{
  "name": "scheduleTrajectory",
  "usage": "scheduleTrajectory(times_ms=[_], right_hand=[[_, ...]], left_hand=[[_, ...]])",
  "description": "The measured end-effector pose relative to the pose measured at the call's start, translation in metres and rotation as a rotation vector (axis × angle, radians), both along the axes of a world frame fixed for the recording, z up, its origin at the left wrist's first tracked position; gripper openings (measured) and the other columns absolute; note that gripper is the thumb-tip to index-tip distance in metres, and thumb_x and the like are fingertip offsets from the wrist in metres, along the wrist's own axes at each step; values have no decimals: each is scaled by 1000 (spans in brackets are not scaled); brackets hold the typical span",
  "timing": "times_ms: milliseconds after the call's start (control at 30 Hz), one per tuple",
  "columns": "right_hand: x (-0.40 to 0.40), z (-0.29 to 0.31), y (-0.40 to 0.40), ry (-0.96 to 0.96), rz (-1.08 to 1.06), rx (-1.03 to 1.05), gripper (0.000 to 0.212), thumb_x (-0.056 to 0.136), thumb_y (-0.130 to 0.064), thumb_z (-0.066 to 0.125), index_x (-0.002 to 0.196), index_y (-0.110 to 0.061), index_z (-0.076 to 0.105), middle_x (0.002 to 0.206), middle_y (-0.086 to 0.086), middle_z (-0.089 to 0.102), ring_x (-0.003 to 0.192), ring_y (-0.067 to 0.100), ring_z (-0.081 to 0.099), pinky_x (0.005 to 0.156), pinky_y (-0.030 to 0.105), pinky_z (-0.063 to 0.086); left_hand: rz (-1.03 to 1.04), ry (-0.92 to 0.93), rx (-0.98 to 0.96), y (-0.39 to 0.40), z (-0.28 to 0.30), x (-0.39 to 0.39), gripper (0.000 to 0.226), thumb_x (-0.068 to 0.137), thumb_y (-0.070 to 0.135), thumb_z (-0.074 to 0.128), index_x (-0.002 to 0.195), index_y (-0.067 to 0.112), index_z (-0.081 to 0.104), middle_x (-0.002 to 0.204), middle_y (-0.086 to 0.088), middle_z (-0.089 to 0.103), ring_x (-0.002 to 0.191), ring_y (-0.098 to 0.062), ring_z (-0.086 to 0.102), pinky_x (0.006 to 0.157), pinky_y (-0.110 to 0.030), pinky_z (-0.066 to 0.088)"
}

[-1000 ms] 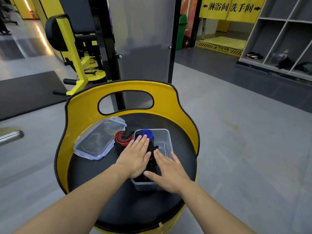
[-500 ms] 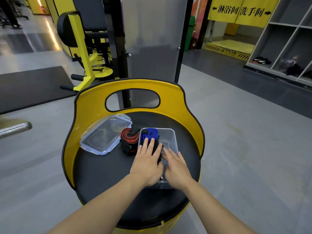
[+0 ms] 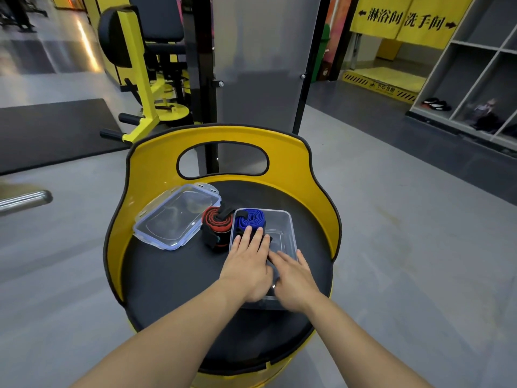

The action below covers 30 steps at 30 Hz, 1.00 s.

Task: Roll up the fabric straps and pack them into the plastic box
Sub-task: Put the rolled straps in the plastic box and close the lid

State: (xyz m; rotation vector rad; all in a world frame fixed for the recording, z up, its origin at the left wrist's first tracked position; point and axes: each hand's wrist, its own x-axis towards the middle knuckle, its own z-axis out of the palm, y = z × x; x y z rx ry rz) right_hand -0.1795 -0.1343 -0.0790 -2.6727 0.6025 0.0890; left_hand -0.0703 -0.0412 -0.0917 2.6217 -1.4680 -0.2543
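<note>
A clear plastic box (image 3: 289,224) stands on the round black seat. A blue rolled strap (image 3: 249,218) lies in the box's far end. Just in front of it, a black strap (image 3: 266,238) is pressed down under my left hand (image 3: 247,266), which lies flat with fingers stretched out. My right hand (image 3: 293,278) rests flat beside it, over the box's near right part, fingertips touching the black strap. Most of the black strap is hidden by the hands. A red-and-black rolled strap (image 3: 216,225) sits outside the box, against its left wall.
The box's clear lid (image 3: 176,217) lies upside down at the seat's back left. A yellow backrest (image 3: 156,175) with a handle cut-out curves around the seat's far side. Gym machines, a grey panel and shelving stand beyond on the grey floor.
My right hand has slid left and forward over the box, close to my left hand. The left hand stays pressed on the black strap. The camera has shifted slightly.
</note>
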Motion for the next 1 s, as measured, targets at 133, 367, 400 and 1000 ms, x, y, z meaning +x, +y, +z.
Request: scheduleTrajectory(times_ms=[133,367,400,1000], right_hand=[[1,6,1,9,2,7,75,96,-10,49,162,-28,18,164,-3,33,155,14,19,125,39,-11],[6,29,4,-146,-37,-76,50,96,-13,47,144,-25,51,139,-1,61,130,19,51,119,37,29],[9,34,4,-173,-32,-93,48,96,-13,47,143,-25,54,136,-1,64,126,20,54,115,36,34],[62,31,9,-235,-54,20,36,101,-22,51,134,-29,63,136,-11,60,129,12,50,112,28,34]], left_hand=[[0,31,10,-3,6,2,69,103,40,29,163,19,3,171,-2,-8,156,-26,-17,127,-45,-5],[-56,139,-100,9,30,26,58,109,37,31,161,13,21,169,-5,17,157,-25,11,127,-42,13],[-55,166,-173,15,37,32,54,108,30,37,158,11,29,166,-8,27,154,-26,22,126,-39,18],[216,230,-77,16,14,155,113,65,46,91,157,29,27,149,2,41,135,-22,48,111,-36,44]])
